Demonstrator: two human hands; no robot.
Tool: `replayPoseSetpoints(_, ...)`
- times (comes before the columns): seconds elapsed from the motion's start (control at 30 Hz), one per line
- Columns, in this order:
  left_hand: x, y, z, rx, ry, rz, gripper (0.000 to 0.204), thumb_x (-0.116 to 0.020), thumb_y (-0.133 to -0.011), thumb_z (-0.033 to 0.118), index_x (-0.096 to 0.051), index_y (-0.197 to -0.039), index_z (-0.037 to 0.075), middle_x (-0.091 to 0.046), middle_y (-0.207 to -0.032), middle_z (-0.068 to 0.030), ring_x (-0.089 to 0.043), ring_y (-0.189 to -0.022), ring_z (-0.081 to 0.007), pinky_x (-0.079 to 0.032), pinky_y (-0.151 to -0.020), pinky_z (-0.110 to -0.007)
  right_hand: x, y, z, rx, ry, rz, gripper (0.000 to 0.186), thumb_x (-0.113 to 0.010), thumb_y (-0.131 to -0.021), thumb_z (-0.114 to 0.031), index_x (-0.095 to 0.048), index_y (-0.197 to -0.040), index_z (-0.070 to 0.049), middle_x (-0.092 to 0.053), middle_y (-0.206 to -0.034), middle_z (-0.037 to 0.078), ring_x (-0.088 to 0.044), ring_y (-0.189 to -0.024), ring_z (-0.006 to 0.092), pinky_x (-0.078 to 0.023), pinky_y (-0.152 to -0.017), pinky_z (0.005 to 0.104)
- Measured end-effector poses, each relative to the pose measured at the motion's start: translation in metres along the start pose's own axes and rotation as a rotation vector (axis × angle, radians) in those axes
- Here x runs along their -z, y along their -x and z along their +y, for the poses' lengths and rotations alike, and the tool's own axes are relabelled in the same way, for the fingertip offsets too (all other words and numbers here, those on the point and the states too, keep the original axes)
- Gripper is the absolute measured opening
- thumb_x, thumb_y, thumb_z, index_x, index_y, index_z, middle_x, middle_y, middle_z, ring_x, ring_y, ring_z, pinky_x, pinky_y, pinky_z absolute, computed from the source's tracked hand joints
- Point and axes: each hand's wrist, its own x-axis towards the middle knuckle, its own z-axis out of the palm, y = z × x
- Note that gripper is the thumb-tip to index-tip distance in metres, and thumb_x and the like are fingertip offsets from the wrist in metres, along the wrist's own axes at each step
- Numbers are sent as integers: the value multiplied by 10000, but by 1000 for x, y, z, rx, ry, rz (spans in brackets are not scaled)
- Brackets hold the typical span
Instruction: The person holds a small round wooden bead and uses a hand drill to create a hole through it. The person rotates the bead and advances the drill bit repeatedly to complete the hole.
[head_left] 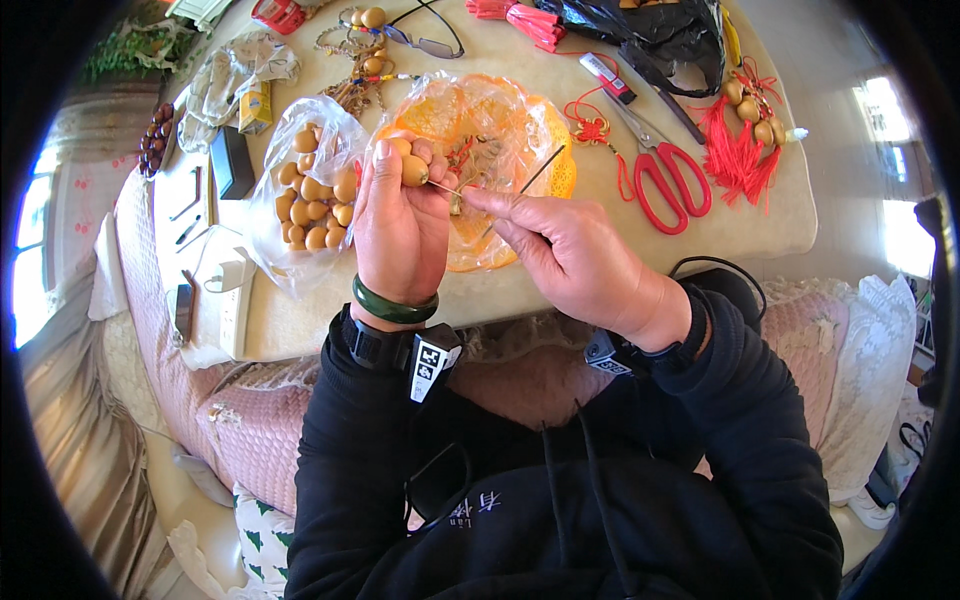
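The person's left hand (400, 225) is closed around a small tan gourd-shaped bead (414, 170), pinched between thumb and fingertips and held up above the near edge of the cream-coloured table (560, 270). The right hand (575, 255) is closed in a pinch on a long thin dark needle (530, 180), whose shaft slants up and to the right over the orange plastic basket wrapped in a clear bag (490, 150). A fine pale thread runs from the bead to the right fingertips; the two hands are close together but not touching.

The basket sits directly behind both hands and holds small cord pieces that are partly hidden by the fingers. Just to its left lies a clear plastic bag of tan gourd beads (312, 195), touching the left hand's knuckles or very near them. To the right, well apart from the hands, lie red-handled scissors (665, 175), and beyond them a cluster of finished gourd charms with red tassels (745, 135). A black plastic bag (650, 35) fills the far edge of the table. A dark rectangular box (232, 160) rests left of the bead bag. A green bangle (392, 305) circles the left wrist.
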Motion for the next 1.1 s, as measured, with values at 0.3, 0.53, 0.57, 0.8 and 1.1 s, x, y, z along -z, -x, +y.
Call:
replayPoseSetpoints(0.3, -5, 2, 0, 18, -16, -19, 150, -451, -1047, 189, -527, -1044, 59, -521, -943, -44, -469, -829, -149, -414, -777, -299, 3, 0, 1, -32, 16, -39, 300, -572, -954, -24, -634, -1247, -27, -690, -911, 205, -691, -778, 229, -521, -702, 300)
replayPoseSetpoints(0.53, -7, 4, -1, -15, -108, -51, 163, -442, -1050, 185, -517, -1081, 43, -503, -937, -48, -456, -822, -149, -414, -778, -297, 16, -5, -1, -219, -127, -202, 315, -542, -980, -45, -611, -1287, -24, -718, -1062, 145, -637, -936, 91, -503, -831, 248)
replayPoseSetpoints(0.57, -7, 5, -2, -9, -103, -72, 163, -441, -1051, 184, -516, -1081, 42, -499, -933, -48, -453, -819, -149, -414, -777, -297, 14, -5, 1, -193, -149, -179, 316, -538, -982, -47, -609, -1289, -22, -716, -1076, 141, -628, -947, 84, -498, -843, 242)
replayPoseSetpoints(0.8, -7, 8, -10, -76, -139, -51, 164, -442, -1051, 186, -515, -1092, 45, -495, -923, -48, -443, -804, -148, -412, -769, -290, 4, 0, 10, -124, -183, -90, 280, -567, -955, -35, -643, -1225, -20, -701, -968, 192, -662, -838, 132, -516, -753, 272)
replayPoseSetpoints(1.1, -8, 9, -17, -115, -106, 19, 165, -454, -1050, 203, -526, -1107, 65, -511, -905, -40, -459, -801, -141, -403, -729, -285, -11, 6, 8, 38, 106, 4, 337, -596, -907, -6, -630, -1241, -33, -658, -884, 189, -649, -737, 323, -513, -646, 336)
